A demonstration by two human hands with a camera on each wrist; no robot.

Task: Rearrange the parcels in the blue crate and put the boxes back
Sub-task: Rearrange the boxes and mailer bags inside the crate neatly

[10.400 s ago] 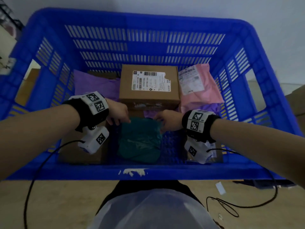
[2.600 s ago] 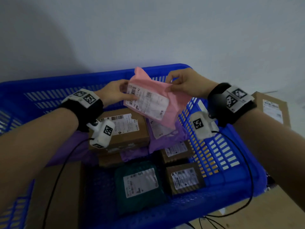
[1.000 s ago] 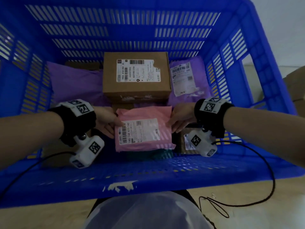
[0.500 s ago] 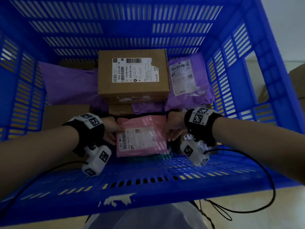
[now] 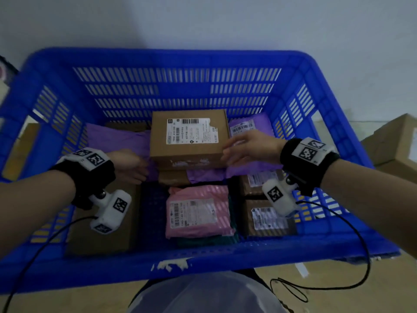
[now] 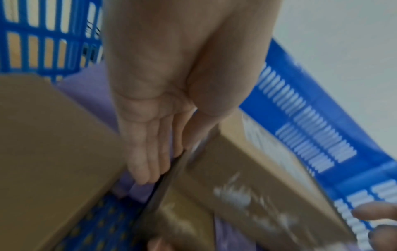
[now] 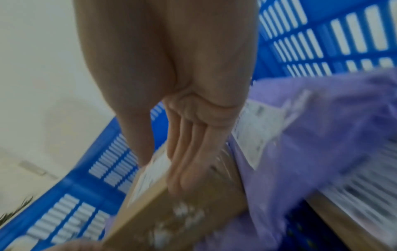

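Shipping labels on the pink parcel (image 5: 196, 211) and boxes are too blurred to read.

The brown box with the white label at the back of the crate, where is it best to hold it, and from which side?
Probably by its two short side faces, one hand from each side. The labelled box lies flat on top of other parcels, wide and stiff, with purple bags beside it. The left hand and right hand already flank it.

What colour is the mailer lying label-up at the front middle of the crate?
Pink, with a white shipping label; the pink mailer shows best in the head view.

Parcel sorting room (labelled parcels (image 5: 194, 212), blue crate (image 5: 176, 263)).
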